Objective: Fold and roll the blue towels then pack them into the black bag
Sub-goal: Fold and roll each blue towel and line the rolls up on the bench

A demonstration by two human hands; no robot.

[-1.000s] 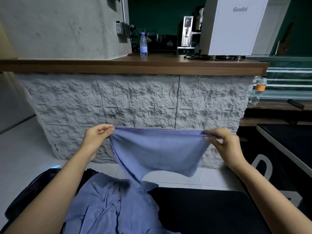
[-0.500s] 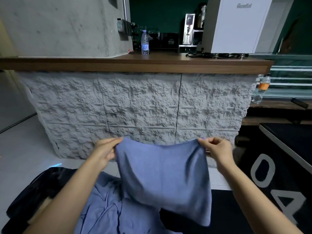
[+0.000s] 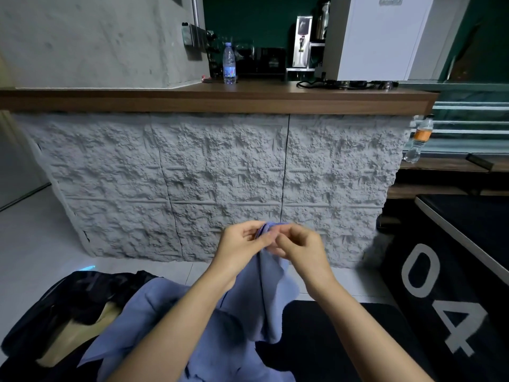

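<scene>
A blue towel (image 3: 271,296) hangs folded in half in the air in front of me. My left hand (image 3: 241,248) and my right hand (image 3: 298,248) meet at its top corners and both pinch them together. Below the towel lies a heap of more blue towels (image 3: 154,323) on a dark surface. The black bag (image 3: 74,301) sits open at the lower left, showing a tan lining.
A rough white stone counter front (image 3: 220,172) with a wooden top (image 3: 220,100) stands straight ahead. A water bottle (image 3: 229,63) and machines are on it. A black mat (image 3: 446,293) marked 04 lies at the right. White floor tiles (image 3: 30,244) stretch to the left.
My hands have come together from wide apart, bringing the towel's two top corners to meet. The towel went from spread flat to folded in half and hanging lower.
</scene>
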